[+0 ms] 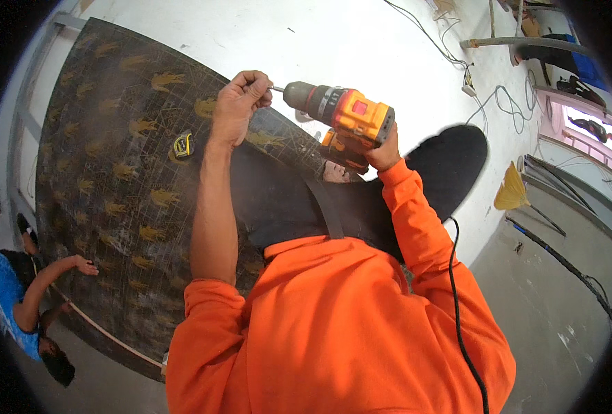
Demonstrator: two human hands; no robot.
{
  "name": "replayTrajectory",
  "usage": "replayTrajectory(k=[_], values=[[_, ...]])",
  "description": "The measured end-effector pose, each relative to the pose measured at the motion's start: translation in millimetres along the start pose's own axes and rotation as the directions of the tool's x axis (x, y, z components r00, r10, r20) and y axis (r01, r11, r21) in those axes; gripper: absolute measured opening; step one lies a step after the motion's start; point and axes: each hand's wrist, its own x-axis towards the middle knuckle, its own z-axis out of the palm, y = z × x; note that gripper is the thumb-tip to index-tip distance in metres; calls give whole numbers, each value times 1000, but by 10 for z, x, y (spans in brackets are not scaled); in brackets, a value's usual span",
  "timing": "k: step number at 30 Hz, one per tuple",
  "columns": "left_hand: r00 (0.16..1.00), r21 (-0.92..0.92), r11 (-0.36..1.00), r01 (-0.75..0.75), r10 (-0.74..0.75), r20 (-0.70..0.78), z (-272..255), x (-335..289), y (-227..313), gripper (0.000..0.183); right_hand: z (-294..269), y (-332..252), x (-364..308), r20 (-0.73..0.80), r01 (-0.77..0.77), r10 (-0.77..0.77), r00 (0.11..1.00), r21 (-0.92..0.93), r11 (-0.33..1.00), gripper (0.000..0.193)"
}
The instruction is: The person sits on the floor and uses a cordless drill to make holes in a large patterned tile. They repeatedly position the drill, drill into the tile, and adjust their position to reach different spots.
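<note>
1 sweatshirt (361, 324); right hand (386, 151) grips 1 drill (351, 114).

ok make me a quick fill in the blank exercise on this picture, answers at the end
The right hand grips the drill, while the ____ is closed at the tip of its bit.
The person's sleeves are ____.
The tape measure on the dark board is black and ____.
The co-worker at lower left wears a ____ shirt.

Missing words: left hand; orange; yellow; blue.
</note>
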Motion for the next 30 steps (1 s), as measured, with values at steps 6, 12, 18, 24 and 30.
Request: replayTrajectory(k=[6, 12, 18, 24, 30], values=[[993, -193, 975, 111, -117, -19, 28, 64, -438, 18, -37, 153, -151, -49, -38, 37, 998, -13, 999, 59], [949, -323, 899, 295, -315, -12, -70, 149, -888, 14, -40, 587, -288, -11, -263, 263, 965, -3, 965, 68], [918, -205, 905, 372, -391, -64, -82, 261, -999, 21, -78, 851, -252, -8, -311, 313, 950, 112, 944, 68], [902, -52, 901, 431, -428, 60, -236, 393, -911, 22, -71, 840, -255, -69, -230, 238, 969, 111, 967, 55], [773, 34, 788, 614, -610, 175, -397, 376, -1028, 22, -254, 834, -187, 105, -164, 181, 978, -150, 975, 43]])
